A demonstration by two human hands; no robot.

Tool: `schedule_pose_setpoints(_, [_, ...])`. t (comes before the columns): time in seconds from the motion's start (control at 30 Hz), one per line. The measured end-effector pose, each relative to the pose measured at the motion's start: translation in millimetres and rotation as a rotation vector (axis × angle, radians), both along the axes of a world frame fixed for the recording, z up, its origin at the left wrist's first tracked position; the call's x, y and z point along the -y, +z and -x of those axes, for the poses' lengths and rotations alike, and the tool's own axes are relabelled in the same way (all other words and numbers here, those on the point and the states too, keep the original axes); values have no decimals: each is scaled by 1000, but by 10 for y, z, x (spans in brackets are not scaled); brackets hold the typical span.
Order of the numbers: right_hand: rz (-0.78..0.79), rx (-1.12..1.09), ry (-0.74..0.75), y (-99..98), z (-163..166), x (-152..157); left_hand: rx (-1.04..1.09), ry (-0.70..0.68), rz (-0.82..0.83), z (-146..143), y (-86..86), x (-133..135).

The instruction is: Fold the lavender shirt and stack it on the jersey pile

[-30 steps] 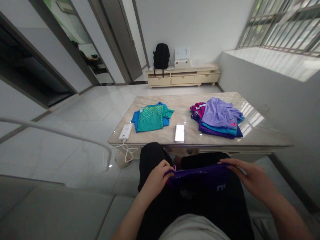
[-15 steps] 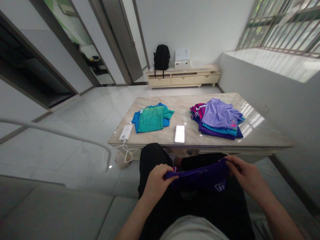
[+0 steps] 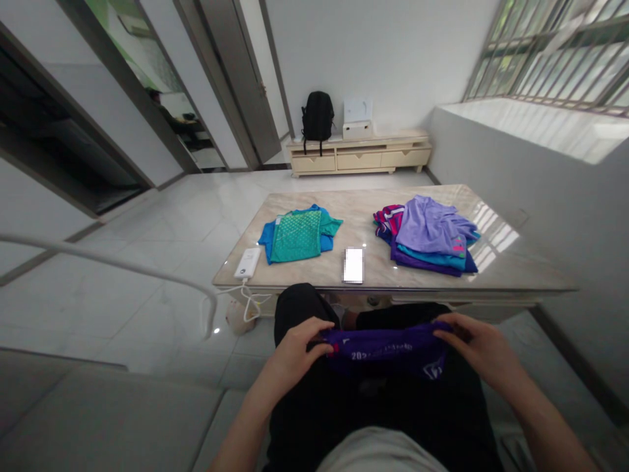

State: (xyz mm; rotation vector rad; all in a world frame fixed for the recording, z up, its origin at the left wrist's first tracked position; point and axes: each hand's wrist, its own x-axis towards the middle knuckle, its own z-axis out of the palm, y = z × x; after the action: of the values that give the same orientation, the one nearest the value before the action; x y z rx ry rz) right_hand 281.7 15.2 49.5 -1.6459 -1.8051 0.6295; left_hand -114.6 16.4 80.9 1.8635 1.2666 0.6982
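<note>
I sit with a dark purple garment (image 3: 388,351) with white print stretched across my lap. My left hand (image 3: 293,351) pinches its left end, fingers closed on the cloth. My right hand (image 3: 476,351) grips its right end the same way. Both hands hover over my black trousers, just short of the marble table (image 3: 511,272).
On the table lie a folded green and blue garment (image 3: 297,235), a loose heap of purple, teal and striped clothes (image 3: 426,235), a phone (image 3: 352,265) and a white power bank (image 3: 247,262) with a cable. A grey sofa is under me. A low cabinet with a black backpack (image 3: 317,115) stands at the far wall.
Both hands have turned the purple garment over on my lap; its white print now faces up. The hands have drawn slightly closer together.
</note>
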Motion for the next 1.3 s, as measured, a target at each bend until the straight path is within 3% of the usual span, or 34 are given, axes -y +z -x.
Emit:
schedule_pose_setpoints(0.1, [-95, 2, -95, 49, 4, 12, -20, -22, -41, 29, -10, -16])
schedule_pose_setpoints(0.2, [-127, -16, -117, 115, 14, 21, -45, 40, -122, 10, -47, -24])
schedule_pose_setpoints(0.37, [12, -44, -60, 176, 16, 45, -54, 122, -225, -50, -125, -33])
schedule_pose_setpoints(0.53, [111, -166, -67, 157, 26, 63, -46, 176, -183, -66, -169, -34])
schedule_pose_setpoints(0.8, [255, -212, 73, 92, 5, -8, 100, 164, -3, -39, -264, -27])
schedule_pose_setpoints(1.0, [146, -127, -47, 37, -23, -49, 68, 154, -13, -17, -309, -56])
schedule_pose_setpoints(1.3, [152, -90, -115, 39, -23, -24, 63, 186, -16, -119, -280, -23])
